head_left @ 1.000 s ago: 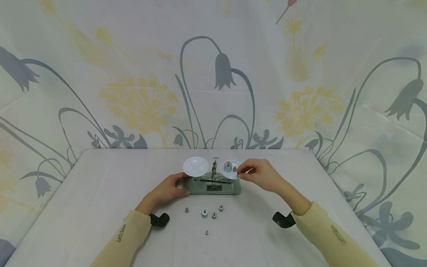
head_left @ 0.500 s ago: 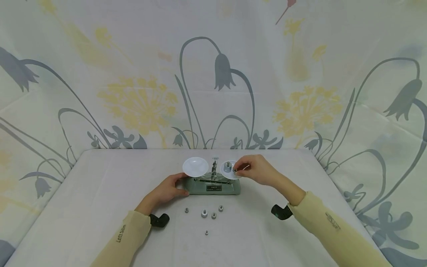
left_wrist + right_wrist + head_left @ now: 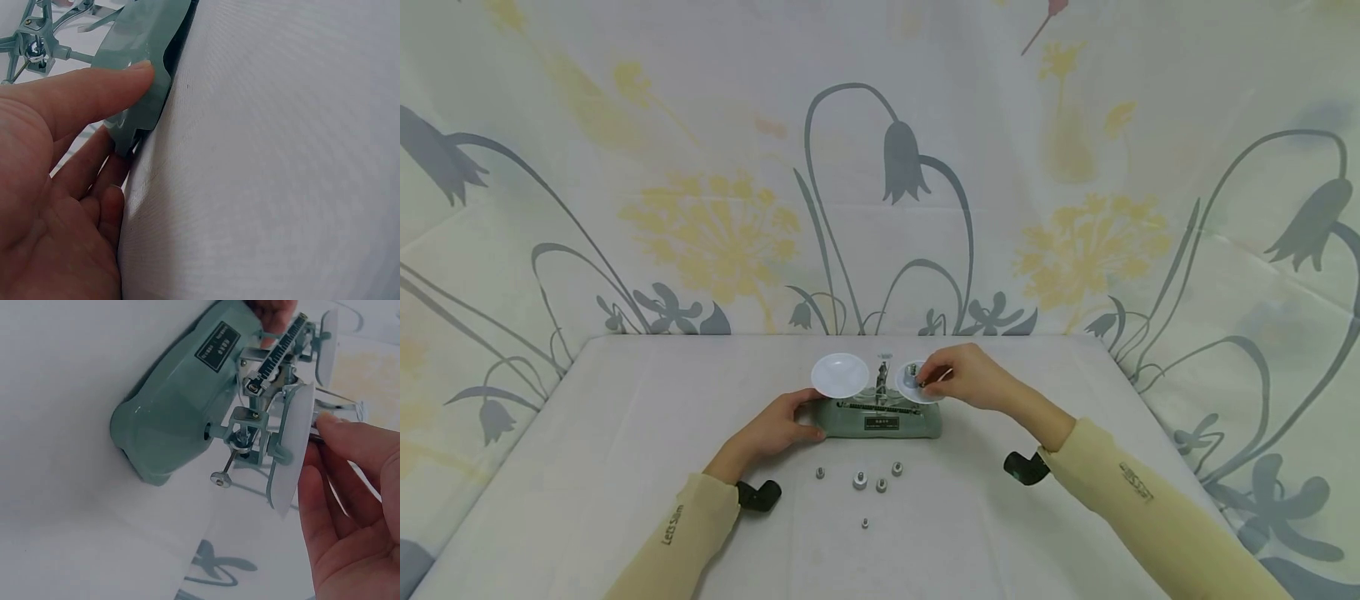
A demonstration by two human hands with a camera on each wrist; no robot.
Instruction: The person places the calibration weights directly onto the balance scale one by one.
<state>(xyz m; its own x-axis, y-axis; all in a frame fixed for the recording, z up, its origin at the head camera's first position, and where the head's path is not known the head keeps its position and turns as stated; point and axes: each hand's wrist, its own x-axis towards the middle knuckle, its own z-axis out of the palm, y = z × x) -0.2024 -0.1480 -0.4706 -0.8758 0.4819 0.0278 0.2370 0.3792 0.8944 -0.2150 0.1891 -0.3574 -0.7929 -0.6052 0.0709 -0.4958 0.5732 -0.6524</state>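
Note:
A green balance scale [image 3: 850, 425] with two white pans stands on the table. My left hand [image 3: 778, 425] grips the left end of its base, thumb on top in the left wrist view and fingers behind. Nothing lies on the left pan [image 3: 840, 375]. A larger metal weight [image 3: 912, 373] sits on the right pan [image 3: 917, 398]. Over that pan my right hand [image 3: 966, 379] pinches a small metal weight [image 3: 317, 438], mostly hidden by thumb and fingertips, close beside the larger one. In the right wrist view, the pan's underside faces the camera.
Several loose metal weights stand on the white cloth in front of the scale, among them a larger one [image 3: 860, 480] and a tiny one [image 3: 865, 523]. A flower-printed curtain [image 3: 880, 250] hangs behind the table.
My right hand has moved left and inward over the right pan with the small weight, coming up to the larger weight. My left hand and the scale's base have stayed put.

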